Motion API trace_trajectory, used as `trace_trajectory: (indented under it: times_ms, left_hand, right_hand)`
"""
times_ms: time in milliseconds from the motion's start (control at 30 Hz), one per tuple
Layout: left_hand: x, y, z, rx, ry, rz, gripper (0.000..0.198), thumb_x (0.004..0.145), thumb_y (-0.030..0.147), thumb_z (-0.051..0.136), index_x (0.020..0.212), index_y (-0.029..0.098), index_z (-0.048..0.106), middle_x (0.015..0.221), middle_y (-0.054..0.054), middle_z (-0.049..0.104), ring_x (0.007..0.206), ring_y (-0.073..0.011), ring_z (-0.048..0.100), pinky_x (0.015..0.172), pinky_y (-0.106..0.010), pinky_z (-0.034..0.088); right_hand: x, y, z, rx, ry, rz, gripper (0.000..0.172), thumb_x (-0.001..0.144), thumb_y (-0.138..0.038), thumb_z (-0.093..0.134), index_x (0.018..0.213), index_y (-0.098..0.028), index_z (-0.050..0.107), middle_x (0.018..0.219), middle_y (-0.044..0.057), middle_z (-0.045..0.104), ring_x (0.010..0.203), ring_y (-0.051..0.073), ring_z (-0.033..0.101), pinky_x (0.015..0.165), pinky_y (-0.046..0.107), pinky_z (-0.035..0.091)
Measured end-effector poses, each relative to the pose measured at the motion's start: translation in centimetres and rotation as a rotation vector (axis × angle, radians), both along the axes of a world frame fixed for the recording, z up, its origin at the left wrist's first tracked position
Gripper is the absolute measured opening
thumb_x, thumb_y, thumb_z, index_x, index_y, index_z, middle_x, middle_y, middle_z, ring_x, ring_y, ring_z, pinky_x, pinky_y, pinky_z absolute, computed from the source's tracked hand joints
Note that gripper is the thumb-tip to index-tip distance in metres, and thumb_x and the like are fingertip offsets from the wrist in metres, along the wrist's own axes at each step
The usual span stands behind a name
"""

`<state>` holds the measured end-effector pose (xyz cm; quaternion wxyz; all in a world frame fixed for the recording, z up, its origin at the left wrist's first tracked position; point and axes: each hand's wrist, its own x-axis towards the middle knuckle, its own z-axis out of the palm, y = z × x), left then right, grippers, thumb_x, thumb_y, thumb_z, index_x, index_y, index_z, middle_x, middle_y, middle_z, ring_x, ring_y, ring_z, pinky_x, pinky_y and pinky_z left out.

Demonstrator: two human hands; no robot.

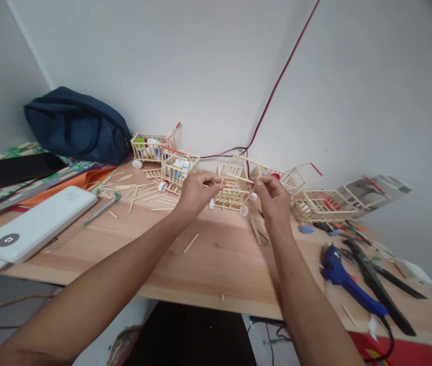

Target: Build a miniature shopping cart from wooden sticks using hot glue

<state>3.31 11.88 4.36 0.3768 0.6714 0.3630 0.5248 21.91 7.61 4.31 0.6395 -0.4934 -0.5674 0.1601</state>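
Observation:
My left hand [201, 192] and my right hand [274, 199] are raised over the table, thumb and fingers pinched. A thin wooden stick [241, 178] spans the gap between them, one end at each set of fingertips. Just behind and below it stands a small cart of wooden sticks [233, 197] with white round wheels; my fingers partly cover it. Whether the stick touches the cart, I cannot tell.
Similar stick carts [180, 168] stand left and right along the wall, some filled. Loose sticks [135, 193] lie at left, near a white power bank [44, 221] and a blue bag [81, 124]. A blue glue gun [343, 279] and black-handled tool [378, 284] lie at right.

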Motion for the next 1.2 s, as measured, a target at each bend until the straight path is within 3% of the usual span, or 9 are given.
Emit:
trace_trajectory:
  times_ms: [233, 433, 533, 667, 833, 967, 1200]
  left_hand:
    - [0.0, -0.1, 0.3, -0.028, 0.023, 0.009, 0.014, 0.07, 0.024, 0.068, 0.077, 0.013, 0.074, 0.082, -0.006, 0.072, 0.077, -0.0157, 0.063, 0.071, -0.025, 0.047]
    - [-0.4, -0.3, 0.8, -0.059, 0.009, -0.026, 0.029, 0.069, 0.017, 0.064, 0.096, 0.012, 0.074, 0.095, -0.008, 0.073, 0.077, -0.0142, 0.063, 0.073, -0.025, 0.048]
    - [-0.8, -0.8, 1.6, -0.079, -0.088, -0.012, 0.029, 0.071, 0.017, 0.062, 0.097, 0.014, 0.074, 0.099, -0.007, 0.072, 0.083, -0.0149, 0.063, 0.077, -0.024, 0.048]
    - [-1.6, -1.7, 3.3, -0.116, -0.145, -0.022, 0.027, 0.077, 0.034, 0.063, 0.091, 0.015, 0.075, 0.088, -0.006, 0.073, 0.074, -0.0138, 0.062, 0.068, -0.023, 0.047]
    - [-2.9, -3.0, 4.7, -0.125, 0.063, -0.145, 0.025, 0.073, 0.038, 0.069, 0.085, 0.017, 0.076, 0.076, -0.003, 0.072, 0.063, -0.0116, 0.058, 0.058, -0.02, 0.044]
    - [-3.6, -3.8, 4.0, -0.144, 0.143, -0.213, 0.022, 0.068, 0.036, 0.072, 0.08, 0.018, 0.077, 0.077, -0.004, 0.073, 0.062, -0.0123, 0.059, 0.053, -0.019, 0.043]
    - [-3.4, -4.5, 0.9, -0.304, 0.096, -0.326, 0.017, 0.061, 0.03, 0.075, 0.075, 0.02, 0.076, 0.075, -0.004, 0.074, 0.057, -0.0119, 0.059, 0.05, -0.019, 0.046]
  right_hand:
    - [0.6, 0.0, 0.4, -0.035, 0.115, 0.026, 0.021, 0.08, -0.041, 0.063, 0.082, -0.02, 0.064, 0.085, 0.001, 0.065, 0.08, 0.015, 0.058, 0.075, 0.027, 0.044]
    - [1.2, -1.2, 1.5, -0.076, 0.101, 0.022, 0.022, 0.08, -0.042, 0.063, 0.083, -0.021, 0.065, 0.083, 0.0, 0.064, 0.078, 0.014, 0.057, 0.076, 0.028, 0.044]
    - [0.9, -2.1, 2.4, -0.077, 0.048, 0.002, 0.02, 0.079, -0.041, 0.064, 0.08, -0.021, 0.064, 0.082, 0.0, 0.065, 0.081, 0.016, 0.058, 0.078, 0.029, 0.044]
    - [0.2, -3.7, 2.7, -0.118, -0.045, 0.017, 0.021, 0.079, -0.042, 0.064, 0.082, -0.022, 0.064, 0.083, 0.001, 0.066, 0.081, 0.017, 0.059, 0.078, 0.031, 0.045]
    - [-0.7, -5.9, 1.4, -0.158, -0.101, 0.043, 0.019, 0.083, -0.04, 0.06, 0.082, -0.022, 0.063, 0.085, 0.002, 0.066, 0.079, 0.017, 0.059, 0.073, 0.029, 0.045]
    - [-1.2, -7.2, -0.1, -0.191, -0.09, 0.033, 0.017, 0.083, -0.039, 0.059, 0.084, -0.022, 0.064, 0.085, 0.002, 0.066, 0.078, 0.017, 0.059, 0.071, 0.029, 0.044]
    - [-1.1, -8.3, -2.6, -0.273, -0.123, 0.006, 0.02, 0.083, -0.041, 0.058, 0.082, -0.022, 0.066, 0.081, 0.002, 0.066, 0.074, 0.017, 0.057, 0.068, 0.028, 0.043]
